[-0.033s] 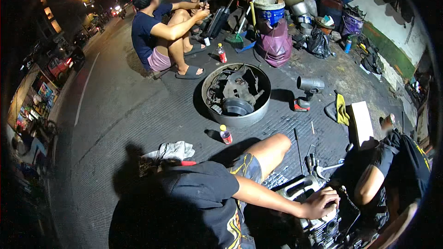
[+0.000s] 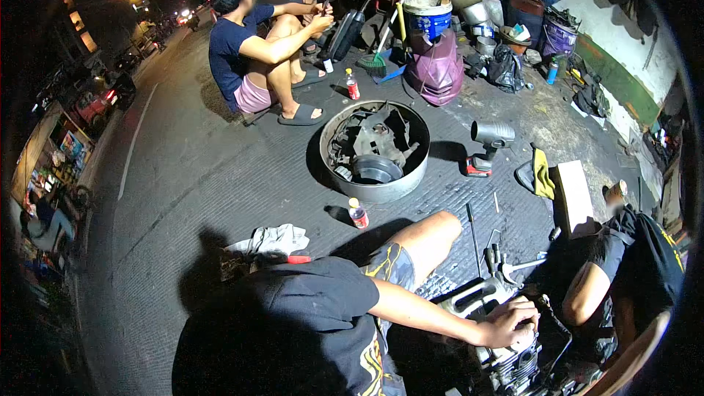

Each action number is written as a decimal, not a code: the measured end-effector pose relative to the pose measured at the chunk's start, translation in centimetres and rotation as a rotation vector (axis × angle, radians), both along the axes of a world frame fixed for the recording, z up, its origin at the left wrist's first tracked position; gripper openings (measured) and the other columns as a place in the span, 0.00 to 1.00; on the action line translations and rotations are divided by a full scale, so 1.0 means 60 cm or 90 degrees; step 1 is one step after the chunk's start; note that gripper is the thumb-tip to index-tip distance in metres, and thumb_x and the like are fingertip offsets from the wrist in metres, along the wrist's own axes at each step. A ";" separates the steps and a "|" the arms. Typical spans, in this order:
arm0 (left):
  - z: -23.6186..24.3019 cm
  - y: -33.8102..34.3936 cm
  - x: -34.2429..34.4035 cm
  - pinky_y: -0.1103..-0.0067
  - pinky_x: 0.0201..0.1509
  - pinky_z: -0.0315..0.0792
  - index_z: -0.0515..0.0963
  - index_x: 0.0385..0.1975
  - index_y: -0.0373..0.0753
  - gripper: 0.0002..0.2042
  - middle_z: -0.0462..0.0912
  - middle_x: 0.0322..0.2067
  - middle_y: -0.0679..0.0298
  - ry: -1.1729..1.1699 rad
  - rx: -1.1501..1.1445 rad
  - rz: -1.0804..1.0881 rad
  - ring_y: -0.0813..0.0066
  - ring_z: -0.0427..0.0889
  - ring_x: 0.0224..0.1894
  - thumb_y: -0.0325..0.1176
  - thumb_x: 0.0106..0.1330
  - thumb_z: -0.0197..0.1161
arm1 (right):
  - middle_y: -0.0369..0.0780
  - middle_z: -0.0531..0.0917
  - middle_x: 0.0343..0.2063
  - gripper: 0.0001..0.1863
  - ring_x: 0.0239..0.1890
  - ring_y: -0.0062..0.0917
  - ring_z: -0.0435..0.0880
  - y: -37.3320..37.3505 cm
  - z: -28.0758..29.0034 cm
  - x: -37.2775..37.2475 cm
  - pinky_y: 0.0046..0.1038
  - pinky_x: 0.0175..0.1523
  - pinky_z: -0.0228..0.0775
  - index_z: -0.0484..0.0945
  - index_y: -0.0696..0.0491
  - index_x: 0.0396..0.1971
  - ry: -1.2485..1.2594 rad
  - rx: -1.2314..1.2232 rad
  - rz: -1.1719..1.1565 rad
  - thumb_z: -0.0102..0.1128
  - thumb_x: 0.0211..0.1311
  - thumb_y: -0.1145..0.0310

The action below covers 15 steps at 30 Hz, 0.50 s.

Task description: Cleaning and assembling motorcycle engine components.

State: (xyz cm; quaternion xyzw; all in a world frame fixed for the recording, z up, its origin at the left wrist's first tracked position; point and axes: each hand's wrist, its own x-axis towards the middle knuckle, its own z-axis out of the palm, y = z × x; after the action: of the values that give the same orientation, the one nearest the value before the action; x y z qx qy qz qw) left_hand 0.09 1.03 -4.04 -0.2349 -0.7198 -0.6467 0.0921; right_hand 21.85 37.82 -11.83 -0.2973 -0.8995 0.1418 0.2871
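My left arm, in a black short sleeve, stretches to the lower right across my bent left knee. At its end my left hand curls its fingers over the top of a metal engine with cooling fins. What lies right under the palm is hidden. My right hand is not in view. Beyond the engine a co-worker in black bends low. A bare limb shows at the lower right; whose it is I cannot tell. Beside the engine lie a long dark rod and a wrench.
A round metal drum holds scrap parts. Around it stand two red drink bottles and a cordless impact wrench. A white box lies near the co-worker. Another person sits at the far left; buckets and bags line the back.
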 end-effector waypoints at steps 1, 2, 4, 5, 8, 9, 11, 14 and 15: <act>-0.008 -0.001 0.001 0.68 0.49 0.70 0.76 0.30 0.37 0.03 0.78 0.32 0.59 0.037 0.026 0.034 0.58 0.78 0.42 0.28 0.64 0.60 | 0.53 0.88 0.44 0.18 0.44 0.42 0.86 -0.006 0.011 0.025 0.37 0.55 0.76 0.84 0.62 0.48 -0.004 -0.001 -0.010 0.67 0.62 0.66; -0.013 -0.005 -0.003 0.68 0.49 0.70 0.76 0.30 0.37 0.03 0.79 0.32 0.59 0.040 0.041 0.043 0.59 0.78 0.42 0.28 0.64 0.61 | 0.53 0.88 0.44 0.18 0.44 0.42 0.86 -0.012 0.023 0.047 0.37 0.55 0.76 0.84 0.62 0.48 -0.009 -0.002 -0.018 0.67 0.62 0.66; -0.005 -0.027 -0.009 0.68 0.50 0.70 0.76 0.30 0.37 0.03 0.79 0.31 0.60 0.021 0.015 0.055 0.60 0.79 0.41 0.28 0.63 0.61 | 0.53 0.88 0.44 0.18 0.44 0.42 0.86 -0.023 0.046 0.075 0.37 0.56 0.76 0.84 0.62 0.47 -0.015 -0.004 -0.025 0.68 0.61 0.67; -0.011 -0.034 -0.010 0.69 0.50 0.70 0.76 0.30 0.37 0.03 0.79 0.31 0.60 0.010 -0.001 0.077 0.60 0.79 0.41 0.28 0.62 0.61 | 0.53 0.88 0.44 0.17 0.44 0.42 0.86 -0.027 0.056 0.079 0.37 0.56 0.76 0.84 0.62 0.47 -0.017 -0.006 -0.023 0.68 0.61 0.67; -0.007 -0.005 0.001 0.69 0.50 0.70 0.76 0.29 0.37 0.03 0.79 0.31 0.60 0.019 -0.013 0.005 0.60 0.78 0.42 0.28 0.62 0.61 | 0.53 0.88 0.44 0.17 0.44 0.43 0.86 -0.126 0.179 0.151 0.37 0.56 0.76 0.84 0.62 0.46 -0.015 0.021 -0.112 0.69 0.60 0.68; -0.005 0.015 0.007 0.68 0.51 0.70 0.75 0.29 0.37 0.03 0.79 0.31 0.60 0.028 0.023 -0.040 0.59 0.78 0.42 0.29 0.63 0.61 | 0.52 0.88 0.40 0.15 0.42 0.42 0.86 -0.127 0.190 0.202 0.38 0.52 0.77 0.84 0.63 0.44 -0.017 0.029 -0.130 0.66 0.62 0.70; -0.007 -0.019 -0.001 0.68 0.50 0.70 0.75 0.30 0.37 0.04 0.78 0.31 0.60 0.015 0.019 0.010 0.58 0.78 0.42 0.29 0.63 0.61 | 0.52 0.88 0.37 0.13 0.39 0.42 0.87 -0.067 0.187 0.173 0.39 0.49 0.78 0.84 0.64 0.42 -0.028 0.021 -0.041 0.63 0.63 0.71; -0.011 -0.032 -0.001 0.67 0.50 0.70 0.75 0.29 0.38 0.04 0.77 0.31 0.59 -0.012 -0.026 0.048 0.58 0.78 0.42 0.30 0.63 0.61 | 0.51 0.88 0.38 0.14 0.39 0.41 0.87 -0.089 0.191 0.046 0.38 0.48 0.78 0.84 0.64 0.43 -0.010 -0.012 0.064 0.63 0.64 0.69; -0.012 -0.025 0.000 0.67 0.50 0.71 0.75 0.29 0.38 0.04 0.77 0.32 0.59 0.015 -0.016 0.058 0.58 0.78 0.42 0.30 0.62 0.61 | 0.51 0.88 0.38 0.14 0.39 0.41 0.87 -0.078 0.206 0.008 0.38 0.48 0.78 0.83 0.63 0.44 -0.004 -0.015 0.091 0.63 0.64 0.69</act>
State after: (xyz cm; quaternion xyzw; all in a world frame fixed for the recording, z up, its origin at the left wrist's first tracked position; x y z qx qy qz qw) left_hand 0.09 -0.50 -4.79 -0.2107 -0.7364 -0.6303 0.1269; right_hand 22.31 33.12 0.55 -0.2360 -0.9176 0.1718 0.2697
